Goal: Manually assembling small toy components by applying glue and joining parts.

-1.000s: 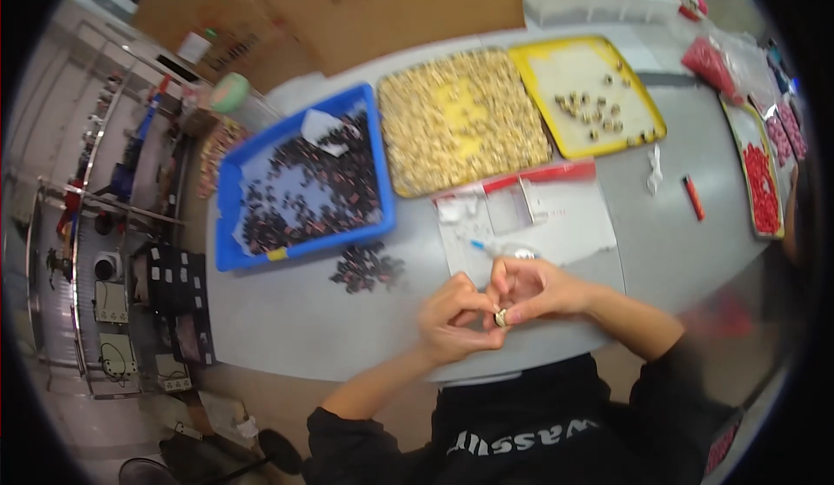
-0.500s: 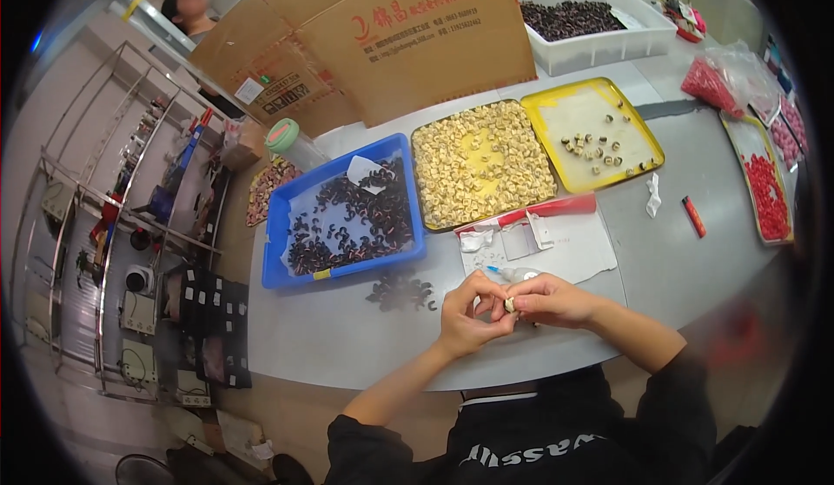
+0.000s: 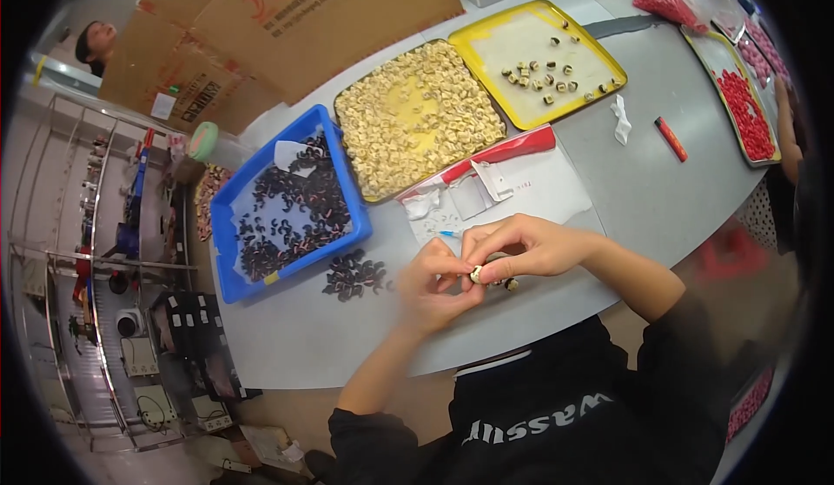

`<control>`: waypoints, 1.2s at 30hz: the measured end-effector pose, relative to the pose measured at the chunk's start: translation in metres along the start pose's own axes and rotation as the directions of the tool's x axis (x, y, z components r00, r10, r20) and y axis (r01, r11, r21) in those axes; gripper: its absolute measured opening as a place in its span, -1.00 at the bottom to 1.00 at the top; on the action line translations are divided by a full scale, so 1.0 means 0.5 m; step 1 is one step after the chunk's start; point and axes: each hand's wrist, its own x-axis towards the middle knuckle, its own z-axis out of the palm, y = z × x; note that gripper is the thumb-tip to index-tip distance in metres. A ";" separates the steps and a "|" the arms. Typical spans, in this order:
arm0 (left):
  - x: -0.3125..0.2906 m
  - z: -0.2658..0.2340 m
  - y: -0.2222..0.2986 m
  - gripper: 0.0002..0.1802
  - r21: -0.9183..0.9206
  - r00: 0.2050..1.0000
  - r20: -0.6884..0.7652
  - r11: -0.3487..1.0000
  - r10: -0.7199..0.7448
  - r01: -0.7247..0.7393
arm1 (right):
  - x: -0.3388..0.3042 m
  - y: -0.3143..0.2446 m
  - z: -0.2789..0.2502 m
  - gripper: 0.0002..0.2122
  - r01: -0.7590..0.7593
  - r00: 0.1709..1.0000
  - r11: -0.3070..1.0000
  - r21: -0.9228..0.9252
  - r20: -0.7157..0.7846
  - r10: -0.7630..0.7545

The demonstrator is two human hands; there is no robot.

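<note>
A small cream-coloured part [image 3: 476, 273] with a dark spot is pinched where my two hands meet over the near part of the table. My right hand [image 3: 546, 249] holds it between thumb and fingers. The fingers of my left hand [image 3: 432, 287] are closed in against the same part; whether they also grip a small dark piece cannot be made out. Several cream-and-black parts [image 3: 511, 284] lie on the table just under my right hand. A loose heap of small black curved pieces [image 3: 354, 276] lies to the left of my left hand.
A blue tray [image 3: 354, 181] holds more black curved pieces. Beyond stand a tray of cream parts [image 3: 408, 107] and a yellow tray [image 3: 584, 43] with several cream-and-black parts. A red lighter-like object [image 3: 671, 139] and crumpled tissue [image 3: 620, 122] lie right. Cardboard [image 3: 339, 46] stands behind.
The view has shifted, so the trays sit higher and further left. My hands stay together on the small part. Another person's arm now shows at the far right.
</note>
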 end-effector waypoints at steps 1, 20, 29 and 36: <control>-0.001 0.003 -0.001 -0.59 -0.012 1.000 0.000 1.000 -0.009 0.009 | -0.001 -0.001 0.001 -0.84 -0.009 1.000 1.000 -0.017 0.011 0.009; -0.016 -0.008 0.011 -0.63 0.153 0.999 -0.002 0.987 0.051 -0.050 | 0.003 0.020 0.006 -0.82 -0.006 0.999 0.999 -0.043 0.043 0.007; -0.008 -0.001 0.011 -0.71 -0.310 0.882 0.041 0.833 -0.470 0.459 | 0.009 0.060 0.013 -0.77 -0.133 0.971 0.907 0.400 -0.132 0.201; 0.000 -0.001 0.005 -0.73 -0.479 0.829 0.097 0.704 -0.551 0.524 | 0.011 0.052 0.023 -0.77 -0.090 0.944 0.786 0.612 -0.199 0.263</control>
